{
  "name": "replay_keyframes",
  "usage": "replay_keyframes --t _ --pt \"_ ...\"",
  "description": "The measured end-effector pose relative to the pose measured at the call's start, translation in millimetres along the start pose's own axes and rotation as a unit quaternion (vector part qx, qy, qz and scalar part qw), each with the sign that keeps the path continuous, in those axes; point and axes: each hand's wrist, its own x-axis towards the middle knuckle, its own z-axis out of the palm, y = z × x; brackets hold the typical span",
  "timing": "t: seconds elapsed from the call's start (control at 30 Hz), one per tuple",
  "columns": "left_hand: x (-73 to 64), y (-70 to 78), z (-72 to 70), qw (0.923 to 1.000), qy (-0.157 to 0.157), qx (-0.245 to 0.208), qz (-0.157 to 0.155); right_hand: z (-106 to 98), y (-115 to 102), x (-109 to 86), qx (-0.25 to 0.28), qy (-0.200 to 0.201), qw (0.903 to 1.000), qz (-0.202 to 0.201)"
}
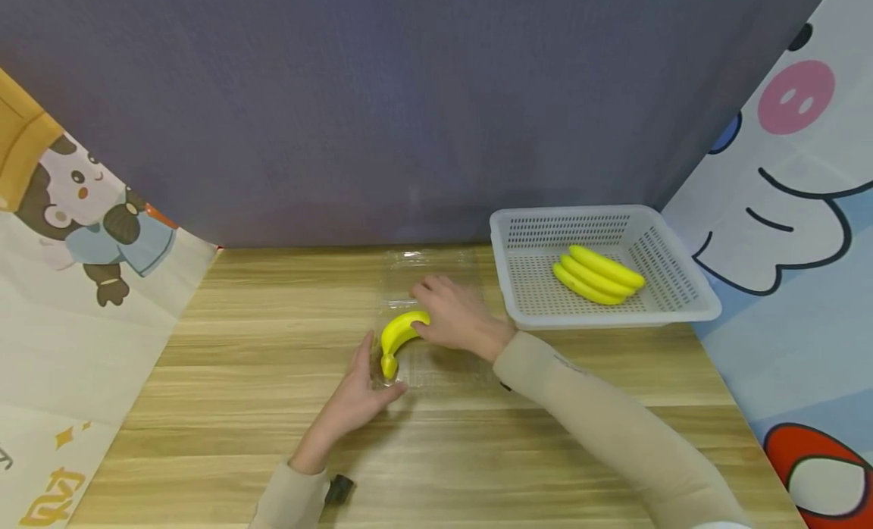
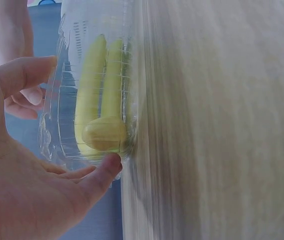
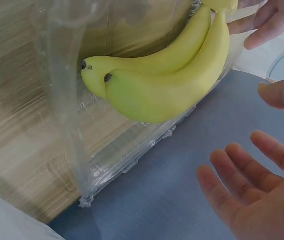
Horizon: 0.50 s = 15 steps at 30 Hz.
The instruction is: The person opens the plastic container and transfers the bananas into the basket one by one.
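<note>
A clear plastic clamshell box (image 1: pixel 446 366) lies on the table, its lid (image 1: pixel 402 275) folded back toward the far wall. Inside it is a small bunch of yellow bananas (image 3: pixel 157 85), two of them visible, joined at the stem end. That stem end points to the box's near left corner. My left hand (image 1: pixel 355 396) holds this corner, thumb along the front and fingers along the left side; in the left wrist view the digits touch the plastic (image 2: pixel 64 107). My right hand (image 1: pixel 453 313) is over the bananas' other end, its fingers spread and apart from them in the right wrist view.
A white perforated basket (image 1: pixel 508 286) stands at the back right, with another bunch of bananas (image 1: pixel 600 275) in it. Behind the wooden table (image 1: pixel 225 347) rises a grey wall panel (image 1: pixel 341 120). Printed cartoon panels border both sides.
</note>
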Motion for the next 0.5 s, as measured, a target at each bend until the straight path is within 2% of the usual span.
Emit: replay_keyframes --t 0.17,0.5 --pt "-0.4 1.2 -0.6 1.0 0.0 0.0 -0.002 5 -4 6.0 0.006 -0.019 0.9998 0.006" --pt "-1.0 0.7 0.1 1.0 0.0 0.005 -0.002 17 -8 10.5 -0.016 -0.042 0.999 0.0"
